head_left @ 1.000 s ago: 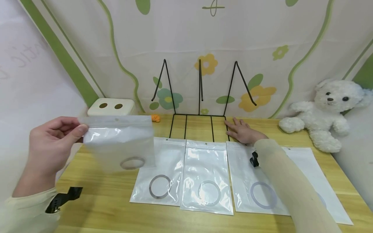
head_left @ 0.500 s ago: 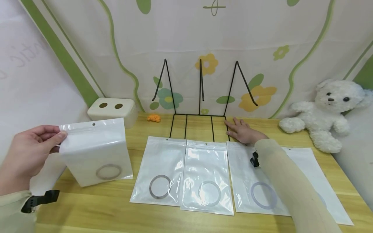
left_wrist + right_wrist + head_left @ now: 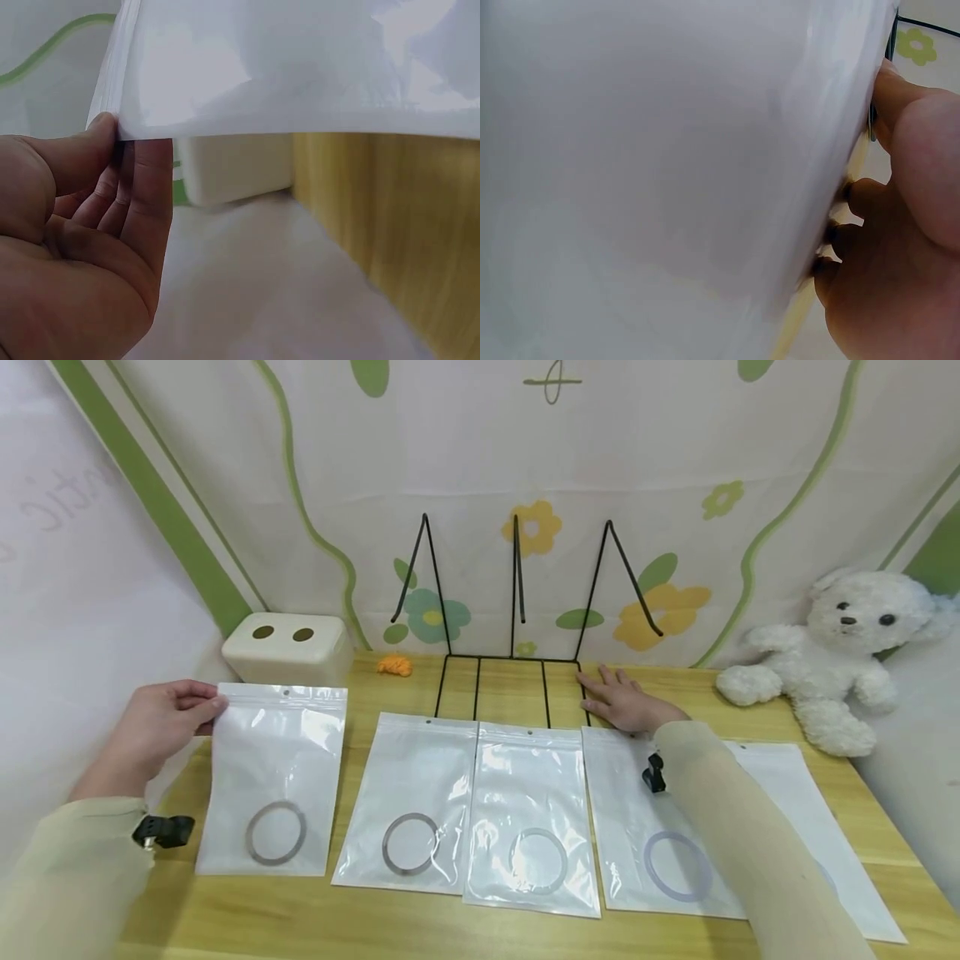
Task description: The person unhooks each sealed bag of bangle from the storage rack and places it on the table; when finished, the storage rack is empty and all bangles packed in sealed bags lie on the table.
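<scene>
At the left of the table, my left hand (image 3: pixel 168 718) pinches the upper left corner of a white zip-top bag (image 3: pixel 258 743) between thumb and fingers. The bag hangs nearly flat, and a grey-brown bangle-like ring (image 3: pixel 251 835) shows through its lower part. In the left wrist view, the thumb presses on the bag's (image 3: pixel 285 67) zip end. My right hand (image 3: pixel 630 702) rests with fingers spread at the right side of the black wire rack's base (image 3: pixel 513 657). Below it lies another zip-top bag (image 3: pixel 618 802) with a pale lilac ring (image 3: pixel 649 868), partly under my forearm.
Two more ringed bags, left (image 3: pixel 420 760) and middle (image 3: pixel 528 793), lie on the wooden table (image 3: pixel 390 927), and another bag (image 3: pixel 787 785) lies at the right. A cream box (image 3: pixel 288 647), an orange bundle (image 3: pixel 395 665) and a white teddy bear (image 3: pixel 840 668) stand behind.
My left hand carried the bag leftward, then brought it slightly back right and lowered it, so its bent front now lies straight. The right hand stayed still.
</scene>
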Tool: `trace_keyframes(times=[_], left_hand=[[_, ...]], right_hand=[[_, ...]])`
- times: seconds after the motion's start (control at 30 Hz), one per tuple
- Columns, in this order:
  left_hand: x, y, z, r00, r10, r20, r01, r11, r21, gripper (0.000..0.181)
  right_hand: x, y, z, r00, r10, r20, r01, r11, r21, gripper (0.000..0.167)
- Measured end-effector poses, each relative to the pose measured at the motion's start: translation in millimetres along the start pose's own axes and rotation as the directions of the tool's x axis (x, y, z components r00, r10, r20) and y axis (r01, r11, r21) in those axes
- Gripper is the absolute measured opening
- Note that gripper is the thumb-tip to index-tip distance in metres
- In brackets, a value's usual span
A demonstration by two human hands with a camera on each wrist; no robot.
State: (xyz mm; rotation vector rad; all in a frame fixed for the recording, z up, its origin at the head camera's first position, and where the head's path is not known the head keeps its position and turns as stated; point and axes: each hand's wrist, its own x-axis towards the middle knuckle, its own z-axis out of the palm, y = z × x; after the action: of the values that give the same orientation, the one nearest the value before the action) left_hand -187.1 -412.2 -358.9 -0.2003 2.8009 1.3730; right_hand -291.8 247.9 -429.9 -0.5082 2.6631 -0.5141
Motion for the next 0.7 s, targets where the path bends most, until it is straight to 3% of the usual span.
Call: trace_keyframes(times=[0.2, 0.4, 0.7], left_hand=[[21.3, -14.7, 22.7, 0.999, -0.016, 0.045, 0.01, 0.993, 0.121, 0.039], [36.2, -26.3, 42.1, 1.0, 0.01, 0.029, -0.017, 0.968, 0.25, 0.034], [49.9, -26.6, 61.1, 0.991, -0.129, 0.024, 0.121, 0.97, 0.213, 0.032]], right_hand=[[-1.5, 0.8, 0.5, 1.0, -0.003, -0.003, 0.003, 1.0, 0.009, 0.068], [-0.7, 2.4, 0.4, 1.0, -0.026, -0.007, 0.026, 0.999, 0.026, 0.07], [0.5, 5.1, 0.9, 1.0, -0.014, -0.001, 0.014, 1.0, 0.026, 0.07]])
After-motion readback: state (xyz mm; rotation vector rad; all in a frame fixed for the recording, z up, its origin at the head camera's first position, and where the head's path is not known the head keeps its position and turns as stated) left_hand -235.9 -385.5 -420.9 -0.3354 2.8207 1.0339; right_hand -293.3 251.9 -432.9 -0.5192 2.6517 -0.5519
